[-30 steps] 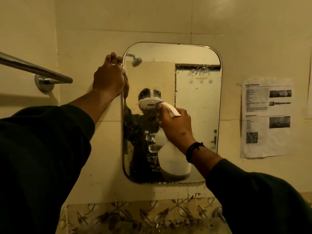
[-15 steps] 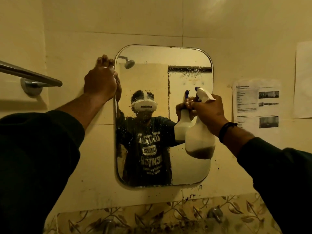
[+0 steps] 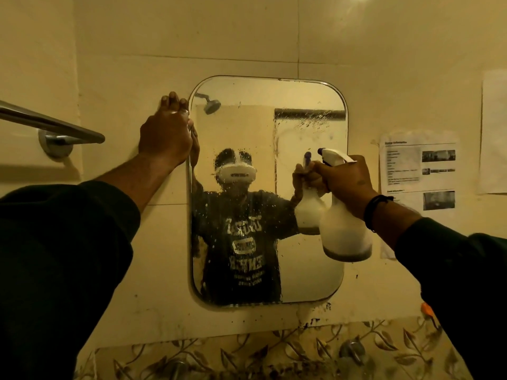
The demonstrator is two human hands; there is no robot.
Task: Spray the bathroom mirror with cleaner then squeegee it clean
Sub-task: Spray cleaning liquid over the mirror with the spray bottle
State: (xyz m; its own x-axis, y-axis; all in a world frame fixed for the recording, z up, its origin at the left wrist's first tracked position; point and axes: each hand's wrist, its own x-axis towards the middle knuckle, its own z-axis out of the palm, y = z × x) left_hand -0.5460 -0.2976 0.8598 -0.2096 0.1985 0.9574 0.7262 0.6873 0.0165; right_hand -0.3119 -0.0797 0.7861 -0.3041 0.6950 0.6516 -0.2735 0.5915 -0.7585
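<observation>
My left hand [image 3: 164,135] grips the mirror [image 3: 307,270] edge to steady it; my right hand [image 3: 347,185] clasps the spray bottle [image 3: 345,231], nozzle toward glass.

— Can any writing be read here?

— Hardly. The printed sheet [image 3: 418,171] taped to the wall right of the mirror [image 3: 310,270] carries bold headings, lines of small print and small dark photos, all too blurred to make out.

— And the shirt reflected in the mirror?

— It has pale block lettering, reversed by the reflection and speckled with droplets; no word comes out clearly.

— The spray bottle [image 3: 346,231]?

— No label shows on it. The second paper [image 3: 495,133] at the far right looks blank.
</observation>
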